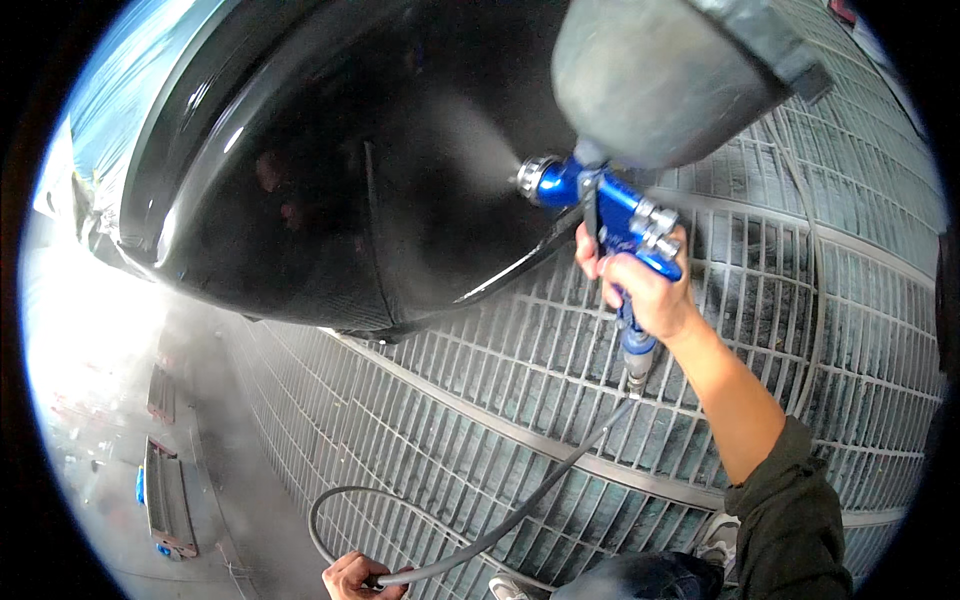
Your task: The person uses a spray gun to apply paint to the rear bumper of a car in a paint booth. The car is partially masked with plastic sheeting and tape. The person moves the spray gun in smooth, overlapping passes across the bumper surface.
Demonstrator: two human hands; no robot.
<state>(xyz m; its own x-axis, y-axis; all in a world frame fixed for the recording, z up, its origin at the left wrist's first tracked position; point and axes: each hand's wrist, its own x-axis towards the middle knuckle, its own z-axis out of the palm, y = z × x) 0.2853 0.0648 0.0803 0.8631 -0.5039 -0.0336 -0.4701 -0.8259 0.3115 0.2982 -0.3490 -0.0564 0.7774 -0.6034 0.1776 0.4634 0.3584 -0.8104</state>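
Large and grey, the rounded cup (pixel 650 85) is nearest to the camera, at the upper right of the frame; below it is joined the blue spray gun (pixel 615 205), right of centre. The right hand (pixel 648 285) holds this gun, its fingers curled around the handle, near the trigger. At the lower edge, left of centre, the left hand (pixel 362 578) has its fingers closed around the grey hose (pixel 525 508). Pale mist (pixel 478 150) extends from the nozzle toward a glossy black panel (pixel 300 220), upper left. Beneath lies the metal grating (pixel 745 345).
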